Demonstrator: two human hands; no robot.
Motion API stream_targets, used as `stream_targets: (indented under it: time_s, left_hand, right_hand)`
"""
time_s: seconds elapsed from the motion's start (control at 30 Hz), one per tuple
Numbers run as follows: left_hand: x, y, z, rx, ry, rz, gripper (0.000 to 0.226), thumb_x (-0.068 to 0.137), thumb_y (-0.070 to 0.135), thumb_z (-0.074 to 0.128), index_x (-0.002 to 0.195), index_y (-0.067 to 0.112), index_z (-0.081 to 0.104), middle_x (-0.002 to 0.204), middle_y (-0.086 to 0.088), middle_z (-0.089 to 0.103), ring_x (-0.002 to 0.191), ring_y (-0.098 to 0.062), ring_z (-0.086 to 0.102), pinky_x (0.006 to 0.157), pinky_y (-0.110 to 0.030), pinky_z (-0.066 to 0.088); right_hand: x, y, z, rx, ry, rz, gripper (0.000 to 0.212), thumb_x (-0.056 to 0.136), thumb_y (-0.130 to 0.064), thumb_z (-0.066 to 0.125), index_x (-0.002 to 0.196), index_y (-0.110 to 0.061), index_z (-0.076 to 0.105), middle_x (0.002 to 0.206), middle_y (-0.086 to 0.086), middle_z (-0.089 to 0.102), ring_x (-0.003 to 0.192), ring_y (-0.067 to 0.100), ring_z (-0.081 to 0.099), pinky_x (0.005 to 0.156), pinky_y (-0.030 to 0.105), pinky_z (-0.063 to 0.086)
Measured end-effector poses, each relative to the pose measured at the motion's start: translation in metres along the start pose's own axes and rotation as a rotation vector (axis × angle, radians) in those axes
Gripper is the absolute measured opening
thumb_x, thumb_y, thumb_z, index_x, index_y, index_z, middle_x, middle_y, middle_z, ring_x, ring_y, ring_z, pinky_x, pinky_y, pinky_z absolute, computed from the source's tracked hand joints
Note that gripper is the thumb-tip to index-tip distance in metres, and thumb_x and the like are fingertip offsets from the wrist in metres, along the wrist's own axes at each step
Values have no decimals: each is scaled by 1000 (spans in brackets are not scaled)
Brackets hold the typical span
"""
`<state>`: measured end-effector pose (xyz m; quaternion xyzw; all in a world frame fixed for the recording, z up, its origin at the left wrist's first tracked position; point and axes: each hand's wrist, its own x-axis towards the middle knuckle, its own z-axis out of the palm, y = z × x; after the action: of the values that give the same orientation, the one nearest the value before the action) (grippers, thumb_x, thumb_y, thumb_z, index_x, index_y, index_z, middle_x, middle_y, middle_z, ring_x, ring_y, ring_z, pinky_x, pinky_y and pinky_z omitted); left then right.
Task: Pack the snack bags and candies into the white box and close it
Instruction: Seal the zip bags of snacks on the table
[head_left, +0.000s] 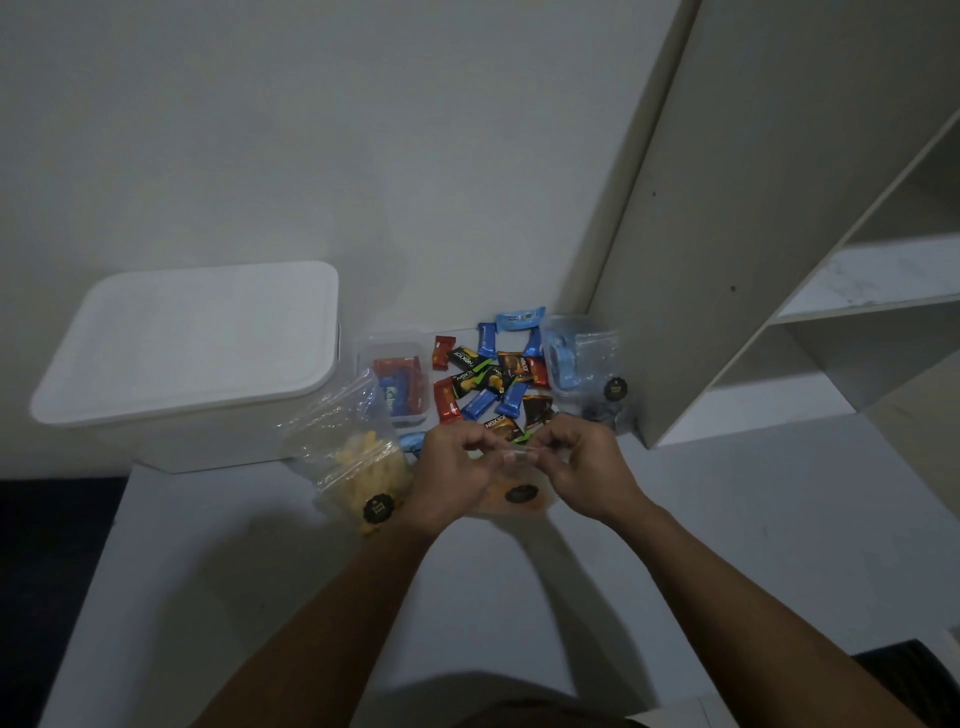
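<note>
The white box (182, 364) stands at the left against the wall with its lid on. Right of it lie several wrapped candies (488, 384) in red, blue, green and brown. A clear zip bag of yellow snacks (358, 467) lies beside the box. My left hand (452, 478) and my right hand (576, 467) both pinch the top edge of a clear snack bag with orange contents (519, 496), held just above the table in front of the candies.
A clear tub (400, 374) holding red and blue packets sits behind the yellow bag. Another clear bag with blue packets (582, 364) leans by a white shelf unit (727, 260) at the right. The white table (260, 597) ends at the left over a dark floor.
</note>
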<state>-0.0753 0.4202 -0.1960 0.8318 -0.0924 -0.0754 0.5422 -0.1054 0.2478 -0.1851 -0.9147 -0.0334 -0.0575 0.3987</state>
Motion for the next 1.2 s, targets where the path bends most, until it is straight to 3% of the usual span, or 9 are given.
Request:
stream_targets:
  time_s: [0.23, 0.37, 0.5, 0.57, 0.77, 0.97, 1.1, 1.2]
  left_hand:
    - [1, 2, 1, 21, -12, 28, 4, 79, 18, 74, 81, 21, 72, 81, 10, 67, 81, -5, 61, 72, -24, 48]
    - [1, 2, -1, 22, 60, -8, 7, 80, 10, 70, 82, 17, 71, 84, 5, 67, 83, -8, 60, 69, -20, 44]
    - [3, 0, -4, -13, -26, 3, 7, 82, 13, 68, 83, 19, 69, 86, 5, 67, 86, -8, 61, 78, -28, 49]
    - [3, 1, -3, -19, -77, 14, 7, 80, 19, 72, 84, 24, 70, 86, 8, 67, 88, -8, 61, 78, -30, 50]
    - [3, 6, 0, 38, 15, 15, 10, 81, 14, 68, 77, 23, 70, 80, 11, 63, 82, -3, 57, 69, -23, 43]
    - [3, 2, -7, 54, 20, -1, 8, 80, 15, 69, 79, 23, 69, 82, 9, 65, 84, -7, 59, 73, -34, 54]
    - [7, 7, -5, 226, -43, 126, 10, 76, 22, 71, 86, 25, 73, 86, 14, 61, 88, -1, 52, 75, -26, 45]
    - [8, 12, -4, 308, -19, 224, 8, 78, 19, 71, 85, 19, 76, 77, 14, 60, 80, 0, 49, 68, -24, 39]
  right_hand:
    - [2, 1, 0, 34, -17, 20, 16, 77, -14, 77, 77, -27, 69, 75, -13, 65, 75, 10, 63, 70, 33, 54]
    - [1, 1, -4, 58, -42, 34, 14, 78, -16, 78, 82, -26, 69, 80, -11, 67, 79, 7, 64, 72, 26, 52]
    - [0, 3, -8, 2, -5, 32, 19, 80, -9, 74, 76, -26, 68, 72, -16, 62, 71, 1, 57, 65, 18, 42]
    - [1, 2, -7, -40, 0, 30, 15, 80, -9, 74, 75, -22, 70, 72, -12, 63, 70, 7, 58, 64, 21, 43]
    - [2, -3, -6, 23, -19, 24, 13, 81, -10, 74, 82, -22, 71, 78, -9, 67, 74, 8, 61, 67, 21, 46]
    - [-1, 0, -11, -27, -10, 81, 10, 81, -9, 73, 81, -19, 73, 80, -5, 69, 76, 10, 62, 67, 20, 46]
    - [0, 0, -9, -72, 17, 56, 10, 78, -7, 75, 78, -16, 76, 77, -4, 69, 72, 13, 62, 66, 26, 50]
    - [3, -2, -8, -28, 3, 60, 8, 77, -9, 77, 79, -16, 77, 75, -8, 68, 69, 4, 61, 66, 22, 49]
